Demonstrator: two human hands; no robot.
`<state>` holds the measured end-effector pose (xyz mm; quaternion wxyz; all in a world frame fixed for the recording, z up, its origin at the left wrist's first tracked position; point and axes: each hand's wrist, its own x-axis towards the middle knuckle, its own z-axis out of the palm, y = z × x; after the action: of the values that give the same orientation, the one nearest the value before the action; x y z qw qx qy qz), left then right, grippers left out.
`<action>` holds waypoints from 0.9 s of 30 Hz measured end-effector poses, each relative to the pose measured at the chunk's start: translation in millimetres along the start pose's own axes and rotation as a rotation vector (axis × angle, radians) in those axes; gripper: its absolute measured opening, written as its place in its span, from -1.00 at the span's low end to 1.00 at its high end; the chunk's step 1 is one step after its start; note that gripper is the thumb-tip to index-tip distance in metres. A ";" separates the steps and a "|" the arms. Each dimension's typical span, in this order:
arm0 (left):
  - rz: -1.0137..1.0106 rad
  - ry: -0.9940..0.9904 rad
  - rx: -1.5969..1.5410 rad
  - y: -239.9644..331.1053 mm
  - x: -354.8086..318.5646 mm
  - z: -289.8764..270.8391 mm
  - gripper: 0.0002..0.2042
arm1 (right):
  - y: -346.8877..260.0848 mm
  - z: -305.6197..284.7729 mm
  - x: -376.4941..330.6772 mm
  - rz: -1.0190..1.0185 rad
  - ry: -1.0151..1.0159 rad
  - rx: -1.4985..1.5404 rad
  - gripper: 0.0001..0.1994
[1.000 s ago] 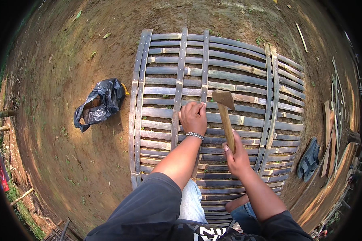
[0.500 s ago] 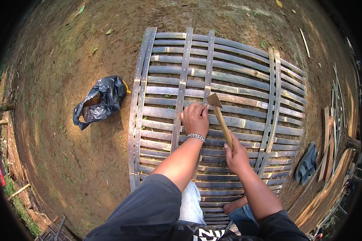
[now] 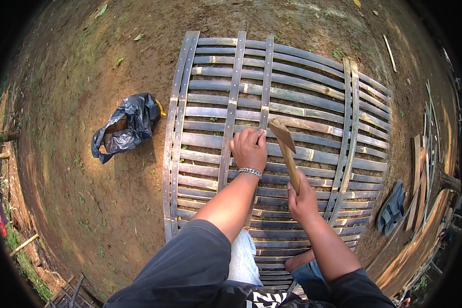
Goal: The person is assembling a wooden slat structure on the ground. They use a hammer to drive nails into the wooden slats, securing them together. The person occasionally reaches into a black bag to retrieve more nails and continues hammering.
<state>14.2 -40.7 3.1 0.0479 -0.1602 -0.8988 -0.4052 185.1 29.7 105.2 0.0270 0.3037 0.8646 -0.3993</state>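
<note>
Person crouched over bamboo slat panel (image 3: 313,97) on bare dirt, right hand (image 3: 301,197) closed round hammer (image 3: 286,149) handle, head poised just beside left hand (image 3: 250,149), whose fingers pinch down on an upright strip (image 3: 265,87); best struck squarely, fingertips kept clear.

Your slatted panel (image 3: 303,97) is weathered grey with tan patches, laid on reddish-brown dirt (image 3: 77,66). Your hammer (image 3: 286,149) is pale wood-brown. On your left wrist (image 3: 250,172) sits a silver bracelet with a beaded look. The crumpled bag (image 3: 126,126) is glossy black with a yellow bit at its edge. The sandals (image 3: 392,208) look dark grey-blue.
</note>
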 end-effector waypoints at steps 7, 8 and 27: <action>0.007 -0.003 0.006 2.7 0.4 -2.0 -0.94 | 6.0 -1.5 -2.5 -0.049 0.036 0.009 -0.47; 0.008 0.001 0.008 2.5 0.6 -1.6 -0.94 | 6.6 -0.9 -3.1 -0.134 0.111 0.043 -0.47; 0.013 -0.102 -0.084 -3.0 4.1 -13.0 -0.83 | 7.6 -9.5 -22.4 0.114 0.007 0.097 -0.45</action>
<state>8.9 -51.2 10.5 -0.0020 -0.1881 -0.8814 -0.4334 209.4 29.0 113.0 0.0321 0.3548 0.8256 -0.4376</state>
